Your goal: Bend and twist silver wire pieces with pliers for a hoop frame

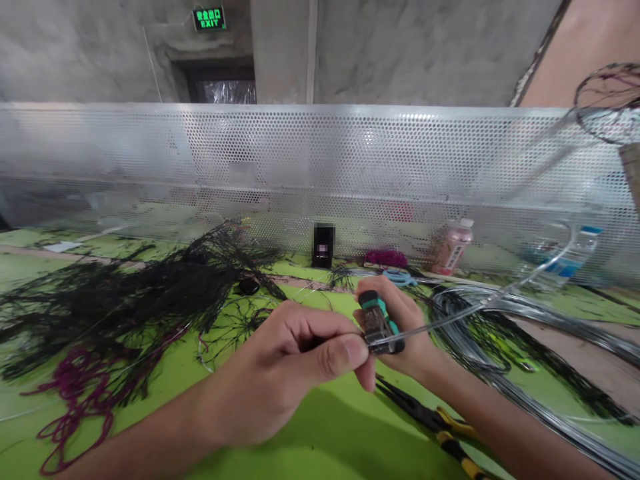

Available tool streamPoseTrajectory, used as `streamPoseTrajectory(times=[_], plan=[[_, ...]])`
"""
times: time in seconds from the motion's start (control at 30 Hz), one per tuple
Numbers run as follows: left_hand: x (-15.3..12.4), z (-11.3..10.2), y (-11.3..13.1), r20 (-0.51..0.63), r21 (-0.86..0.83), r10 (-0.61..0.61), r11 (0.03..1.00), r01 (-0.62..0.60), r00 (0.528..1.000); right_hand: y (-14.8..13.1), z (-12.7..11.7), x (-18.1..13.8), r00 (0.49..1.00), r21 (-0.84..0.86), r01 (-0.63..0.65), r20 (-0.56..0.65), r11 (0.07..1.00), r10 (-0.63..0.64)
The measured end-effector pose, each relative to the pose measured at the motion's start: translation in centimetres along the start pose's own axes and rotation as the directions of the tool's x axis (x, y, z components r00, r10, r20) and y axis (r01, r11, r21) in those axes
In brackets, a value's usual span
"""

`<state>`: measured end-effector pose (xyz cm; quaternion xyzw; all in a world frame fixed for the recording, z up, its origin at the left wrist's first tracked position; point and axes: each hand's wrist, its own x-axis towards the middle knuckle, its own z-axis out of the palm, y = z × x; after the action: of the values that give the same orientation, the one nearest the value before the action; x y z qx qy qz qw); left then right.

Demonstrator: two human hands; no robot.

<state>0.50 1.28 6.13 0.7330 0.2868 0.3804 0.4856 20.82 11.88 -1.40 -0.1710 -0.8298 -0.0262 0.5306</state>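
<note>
My left hand (pixel 295 373) pinches the end of a bundle of silver wire (pixel 450 319) between thumb and fingers. The wire runs past the tool and rises to the right. My right hand (pixel 407 327) is closed around a black-and-teal hand tool that looks like wire cutters (pixel 380 320), held against the wire just beside my left fingertips. The tool's jaws are partly hidden. Below the hands lie long-nose pliers (pixel 425 417) with yellow-and-black handles, partly covered by my right forearm.
Black wire branches (pixel 165 293) and purple cord (pixel 75 380) spread on the left of the green table (pixel 320 440). Coiled silver wire (pixel 465 333) lies right. Blue-handled scissors (pixel 400 277), a phone-like black object (pixel 323 247), a pink bottle (pixel 453 247) and a clear bottle (pixel 575 257) stand near the perforated metal panel (pixel 300 147).
</note>
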Motion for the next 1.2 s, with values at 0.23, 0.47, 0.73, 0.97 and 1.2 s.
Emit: streamPoseTrajectory(times=[0.23,0.47,0.73,0.97,1.2], plan=[[-0.1,-0.6,-0.7,-0.010,-0.035,-0.022,0.999,0.021,1.000,-0.2,-0.5,-0.1,1.000,-0.036,-0.015,0.004,0.999,0.015],[0.0,-0.3,0.3,-0.051,0.050,0.020,0.999,-0.018,0.998,-0.8,-0.2,0.2,0.999,-0.005,-0.042,0.007,0.999,0.042],[0.2,0.3,0.8,-0.010,0.046,0.030,0.999,-0.030,1.000,-1.2,-0.3,0.6,0.998,0.071,-0.059,0.027,0.996,0.057],[0.1,0.1,0.1,-0.026,0.126,0.012,0.992,-0.008,1.000,-0.2,0.0,0.0,0.997,0.081,-0.079,-0.002,0.994,0.080],[0.1,0.1,0.1,-0.026,0.151,0.023,0.988,-0.019,0.999,0.1,0.0,0.2,0.995,0.051,-0.079,-0.054,0.996,0.082]])
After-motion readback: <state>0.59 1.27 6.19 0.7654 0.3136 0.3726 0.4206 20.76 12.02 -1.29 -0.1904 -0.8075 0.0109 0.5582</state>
